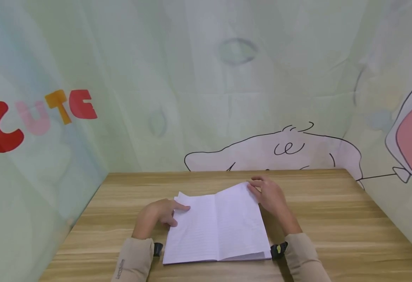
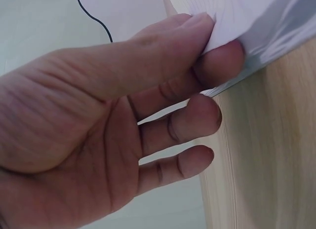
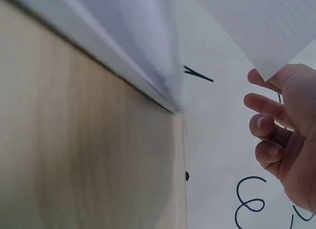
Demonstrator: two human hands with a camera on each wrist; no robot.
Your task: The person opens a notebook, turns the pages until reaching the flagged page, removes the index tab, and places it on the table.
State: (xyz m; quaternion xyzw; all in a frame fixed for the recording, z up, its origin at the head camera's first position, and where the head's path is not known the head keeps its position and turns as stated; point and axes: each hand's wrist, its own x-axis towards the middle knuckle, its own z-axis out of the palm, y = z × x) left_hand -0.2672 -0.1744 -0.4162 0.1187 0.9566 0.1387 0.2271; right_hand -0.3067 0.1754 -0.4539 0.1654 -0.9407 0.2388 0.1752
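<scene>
An open notebook (image 1: 191, 239) with faintly lined white pages lies on the wooden table, its fold running down the middle. At its left edge is my left hand (image 1: 160, 211), with a finger extended over the page. A paper corner (image 2: 227, 29) sits between that hand's thumb and index finger in the left wrist view. My right hand (image 1: 271, 196) pinches the upper right corner of the right page (image 1: 241, 219), which is lifted off the sheets beneath. The right wrist view shows this raised page corner (image 3: 269, 71) at the thumb and index finger, the other fingers loosely bent.
The wooden table (image 1: 333, 219) extends around the notebook on all sides. A printed fabric backdrop (image 1: 156, 78) with cartoon drawings and coloured letters stands along its back and sides. Dark straps (image 1: 279, 250) circle both wrists below beige sleeves (image 1: 304, 254).
</scene>
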